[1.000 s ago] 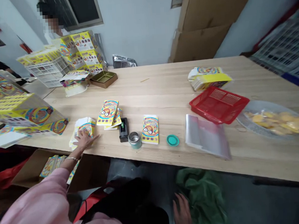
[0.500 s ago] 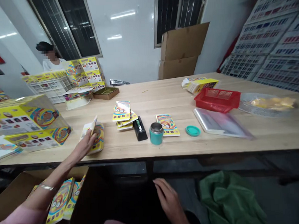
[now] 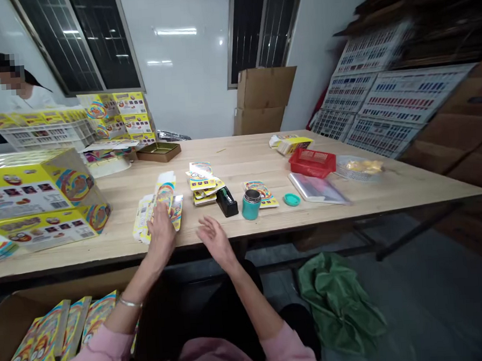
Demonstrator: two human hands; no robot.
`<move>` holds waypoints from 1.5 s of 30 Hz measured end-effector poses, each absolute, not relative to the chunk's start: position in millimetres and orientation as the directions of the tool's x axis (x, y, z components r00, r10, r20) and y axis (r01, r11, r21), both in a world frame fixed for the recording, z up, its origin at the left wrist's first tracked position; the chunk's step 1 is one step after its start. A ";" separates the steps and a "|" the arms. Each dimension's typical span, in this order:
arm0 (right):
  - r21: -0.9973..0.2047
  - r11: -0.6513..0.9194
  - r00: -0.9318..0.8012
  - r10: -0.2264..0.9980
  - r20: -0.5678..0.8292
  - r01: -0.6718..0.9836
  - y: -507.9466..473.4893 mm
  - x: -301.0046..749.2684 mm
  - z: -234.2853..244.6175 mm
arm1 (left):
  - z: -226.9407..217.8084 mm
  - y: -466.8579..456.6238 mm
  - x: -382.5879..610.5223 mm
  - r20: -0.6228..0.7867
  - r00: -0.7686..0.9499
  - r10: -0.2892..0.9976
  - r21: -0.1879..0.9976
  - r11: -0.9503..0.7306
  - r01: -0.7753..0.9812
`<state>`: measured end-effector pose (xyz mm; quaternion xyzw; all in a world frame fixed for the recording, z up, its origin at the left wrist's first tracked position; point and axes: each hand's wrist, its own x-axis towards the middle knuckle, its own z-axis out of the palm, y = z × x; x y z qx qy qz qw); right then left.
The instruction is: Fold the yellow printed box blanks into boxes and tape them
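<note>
Right hand (image 3: 215,240) has risen open to the table edge (image 3: 108,260); left hand (image 3: 161,236) grips a printed card (image 3: 166,198) upright

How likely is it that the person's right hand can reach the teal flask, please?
Quite likely: the right hand is open and empty at the table's front edge, and nothing appears to stand between it and the teal flask.
</note>
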<state>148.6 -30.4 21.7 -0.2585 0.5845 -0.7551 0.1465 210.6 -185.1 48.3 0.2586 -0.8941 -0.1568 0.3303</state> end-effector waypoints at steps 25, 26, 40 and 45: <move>-0.600 0.524 -0.758 -0.145 0.636 -0.604 130.2 160.8 53.8 | 56.1 -38.3 215.8 0.174 -0.976 -0.131 0.975 0.163 0.152; -0.643 0.498 -0.786 -0.140 0.602 -0.581 134.2 159.8 51.0 | 52.2 -36.9 215.6 0.165 -0.979 -0.117 0.978 0.149 0.147; -0.985 0.028 -0.927 -0.345 0.151 -0.171 167.9 174.9 9.8 | 10.0 -25.4 217.9 0.454 -0.886 0.091 0.547 0.757 0.358; -0.961 -0.110 -0.922 -0.274 0.274 -0.253 161.1 189.5 -4.7 | 0.7 -21.6 232.7 0.402 -0.897 0.186 0.493 0.781 0.383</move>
